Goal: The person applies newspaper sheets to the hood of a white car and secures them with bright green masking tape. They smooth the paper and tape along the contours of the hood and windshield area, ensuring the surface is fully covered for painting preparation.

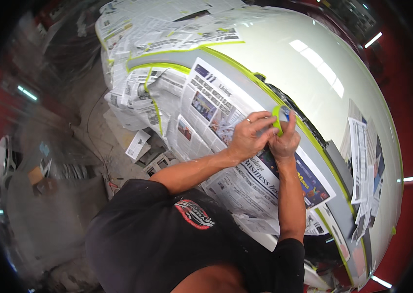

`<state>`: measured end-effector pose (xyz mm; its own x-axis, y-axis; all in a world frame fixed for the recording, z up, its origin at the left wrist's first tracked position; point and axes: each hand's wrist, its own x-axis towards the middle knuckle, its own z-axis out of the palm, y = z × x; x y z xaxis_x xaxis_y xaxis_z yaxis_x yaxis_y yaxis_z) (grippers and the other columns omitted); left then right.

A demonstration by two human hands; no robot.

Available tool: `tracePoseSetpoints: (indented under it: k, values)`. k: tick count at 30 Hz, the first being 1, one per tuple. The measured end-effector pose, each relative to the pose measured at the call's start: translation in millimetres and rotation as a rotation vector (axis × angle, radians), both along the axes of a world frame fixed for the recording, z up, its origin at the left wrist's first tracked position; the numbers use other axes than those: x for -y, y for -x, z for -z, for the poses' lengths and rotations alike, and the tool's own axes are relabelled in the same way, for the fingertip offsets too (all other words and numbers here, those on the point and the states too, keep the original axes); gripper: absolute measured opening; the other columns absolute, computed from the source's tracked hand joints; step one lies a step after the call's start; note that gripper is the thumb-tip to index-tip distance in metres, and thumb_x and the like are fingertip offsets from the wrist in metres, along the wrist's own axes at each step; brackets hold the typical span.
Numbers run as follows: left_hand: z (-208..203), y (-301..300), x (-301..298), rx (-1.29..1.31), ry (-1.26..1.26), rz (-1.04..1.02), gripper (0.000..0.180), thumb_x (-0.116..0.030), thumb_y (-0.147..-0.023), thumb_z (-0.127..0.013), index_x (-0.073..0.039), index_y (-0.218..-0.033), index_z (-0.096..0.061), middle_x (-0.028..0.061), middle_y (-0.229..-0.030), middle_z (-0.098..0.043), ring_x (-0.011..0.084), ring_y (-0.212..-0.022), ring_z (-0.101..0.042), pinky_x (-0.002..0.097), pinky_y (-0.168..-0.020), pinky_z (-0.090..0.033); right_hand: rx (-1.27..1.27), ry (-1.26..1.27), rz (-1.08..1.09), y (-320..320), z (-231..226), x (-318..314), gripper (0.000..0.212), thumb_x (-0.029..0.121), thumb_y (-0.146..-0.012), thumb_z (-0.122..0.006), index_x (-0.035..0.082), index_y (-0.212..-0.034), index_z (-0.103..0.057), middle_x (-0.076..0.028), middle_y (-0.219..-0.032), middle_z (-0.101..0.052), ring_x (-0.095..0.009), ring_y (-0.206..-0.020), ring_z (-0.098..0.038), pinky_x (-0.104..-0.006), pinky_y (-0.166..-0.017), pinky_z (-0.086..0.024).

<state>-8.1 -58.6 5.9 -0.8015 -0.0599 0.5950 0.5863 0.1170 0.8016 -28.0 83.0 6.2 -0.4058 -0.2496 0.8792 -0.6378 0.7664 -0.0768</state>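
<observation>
A roll of yellow-green masking tape (276, 121) is held up over the car's grey roof-side strip. My right hand (285, 145) grips the roll, with the fingers up through and around its ring. From the left, my left hand (251, 140) reaches to the same roll, its fingers bent and pinched against the tape's edge; a ring shows on one finger. Whatever length of tape lies between the fingertips is too small to make out. Below both hands, newspaper sheets (260, 178) cover the car's side. The grey strip (235, 78) runs along their upper border.
Yellow-green tape (231, 61) edges the white car panel (284, 58). More newspaper (157, 29) covers the far left part, and loose sheets (360, 156) lie on the panel at right. A covered grey shape (60, 210) stands at left, near clutter (155, 158) on the floor.
</observation>
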Motion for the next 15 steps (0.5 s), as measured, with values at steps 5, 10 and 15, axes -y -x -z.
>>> tracePoseSetpoints:
  k: [5, 10, 15]
  values:
    - [3, 2, -1, 0.071, -0.152, 0.040, 0.013, -0.008, -0.085, -0.075, -0.004, -0.096, -0.071, 0.0107, -0.106, -0.068, 0.0236, -0.098, -0.068, 0.0328, -0.085, -0.054, 0.000, -0.111, 0.125, -9, -1, -5, 0.054, 0.015, -0.089, -0.073, -0.003, -0.132, -0.048, -0.007, -0.073, -0.063, -0.025, -0.059, -0.059, -0.0352, -0.062, -0.049]
    - [4, 36, 42, 0.276, -0.207, 0.041, 0.019, -0.017, -0.096, -0.065, 0.000, -0.102, -0.059, 0.0107, -0.100, -0.066, 0.0187, -0.090, -0.064, 0.0321, -0.078, -0.051, -0.104, -0.211, 0.202, -8, -16, -4, 0.025, 0.012, -0.092, -0.069, 0.004, -0.113, -0.059, -0.011, -0.096, -0.062, -0.028, -0.092, -0.057, -0.0419, -0.087, -0.043]
    - [39, 82, 91, 0.501, -0.300, -0.121, 0.022, -0.021, -0.102, -0.055, 0.000, -0.105, -0.057, 0.0132, -0.091, -0.068, 0.0171, -0.077, -0.065, 0.0319, -0.071, -0.051, -0.108, -0.068, 0.251, -4, -11, -1, 0.018, 0.016, -0.090, -0.070, 0.007, -0.087, -0.055, -0.015, -0.106, -0.057, -0.033, -0.107, -0.054, -0.0462, -0.091, -0.044]
